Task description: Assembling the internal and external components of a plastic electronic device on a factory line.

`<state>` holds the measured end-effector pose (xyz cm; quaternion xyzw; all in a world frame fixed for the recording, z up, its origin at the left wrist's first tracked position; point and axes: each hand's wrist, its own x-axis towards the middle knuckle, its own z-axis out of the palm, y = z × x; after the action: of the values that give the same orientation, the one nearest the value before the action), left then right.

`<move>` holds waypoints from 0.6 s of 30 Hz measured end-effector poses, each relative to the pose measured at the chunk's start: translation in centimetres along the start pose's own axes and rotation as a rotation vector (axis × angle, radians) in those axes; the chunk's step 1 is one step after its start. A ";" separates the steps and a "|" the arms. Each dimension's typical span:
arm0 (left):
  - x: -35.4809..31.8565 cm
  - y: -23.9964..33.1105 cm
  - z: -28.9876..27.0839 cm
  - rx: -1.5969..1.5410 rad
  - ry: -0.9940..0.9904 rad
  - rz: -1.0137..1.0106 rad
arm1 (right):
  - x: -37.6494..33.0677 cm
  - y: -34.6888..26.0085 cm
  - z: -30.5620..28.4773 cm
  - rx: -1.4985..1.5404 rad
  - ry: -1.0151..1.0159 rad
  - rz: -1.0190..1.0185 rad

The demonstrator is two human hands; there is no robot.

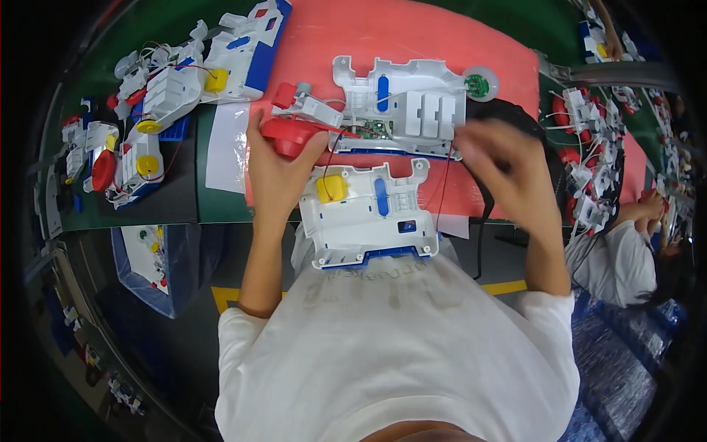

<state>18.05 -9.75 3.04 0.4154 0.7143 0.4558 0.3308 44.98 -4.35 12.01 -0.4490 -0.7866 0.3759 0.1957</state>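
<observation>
In front of me lies a white plastic shell half (401, 82) with a blue strip, a green circuit board and a battery compartment inside. My left hand (283, 166) is at its left end, thumb and fingers around a red rounded plastic part (291, 140). A small white plastic piece (313, 110) sits just above that part. My right hand (512, 166) is at the shell's right end, its curled fingers smeared by motion. Closer to me, a second white shell half (368, 221) carries a yellow part (332, 188) and another blue strip. Thin red wires (445, 188) run between the two halves.
A round piece with a green board (481, 84) lies at the shell's right. Several similar part-built assemblies (173, 92) crowd the left; more white and red units (589, 162) lie right, near another person (618, 258). A black cloth-like thing (508, 114) is behind my right hand. The mat (412, 29) is red.
</observation>
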 end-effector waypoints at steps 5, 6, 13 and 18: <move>2.0 -0.6 0.5 0.125 0.030 0.216 | 9.8 3.5 1.8 -0.291 -0.067 -0.340; 2.0 -0.8 0.2 0.077 0.019 0.336 | 10.9 2.7 2.3 -0.236 -0.169 -0.292; 4.9 -1.3 0.8 -0.207 -0.124 0.732 | 15.5 1.9 6.0 0.152 -0.346 -0.240; 6.6 -1.5 1.6 -0.319 -0.239 0.897 | 14.8 3.0 5.9 0.360 -0.516 -0.061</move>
<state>16.08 -3.56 0.43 0.6758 0.3434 0.6062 0.2406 35.17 6.80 5.53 -0.2733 -0.7441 0.6047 0.0770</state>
